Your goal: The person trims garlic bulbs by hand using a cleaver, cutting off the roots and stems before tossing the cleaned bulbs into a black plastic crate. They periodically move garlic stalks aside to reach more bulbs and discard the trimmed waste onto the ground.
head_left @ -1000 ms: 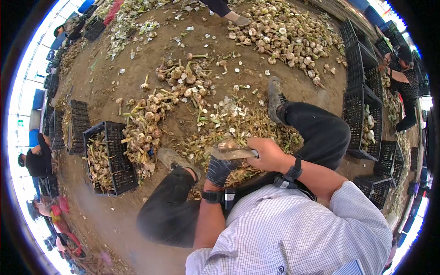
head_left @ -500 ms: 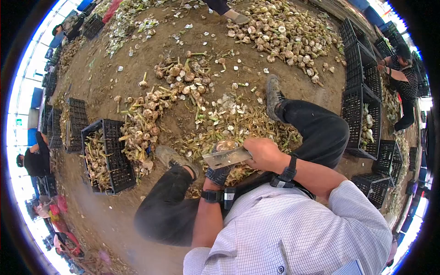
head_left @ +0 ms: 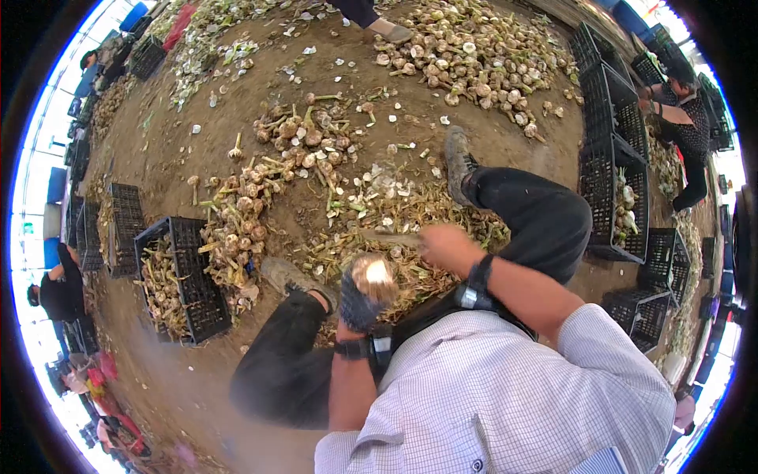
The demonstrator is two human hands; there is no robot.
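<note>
My left hand point(head_left: 362, 304), in a dark glove, is wrapped round a garlic bulb point(head_left: 375, 276) whose pale face points up. To its right my bare right hand point(head_left: 448, 250) is closed on a knife point(head_left: 391, 238), its blade blurred and pointing left, just above the bulb and apart from it. Below both hands lies a heap of cut stalks and trimmings point(head_left: 414, 209) between my legs.
Garlic with stalks point(head_left: 245, 205) lies ahead on the left, beside a black crate point(head_left: 185, 276). A larger garlic pile point(head_left: 489, 63) is at the far right. Black crates point(head_left: 616, 197) line the right. A person point(head_left: 683, 118) works behind them; another person's foot point(head_left: 391, 31) is ahead.
The knife has moved off the bulb and turned edge-on. My left hand has come up with the bulb, now in plain sight. The whole view has shifted slightly.
</note>
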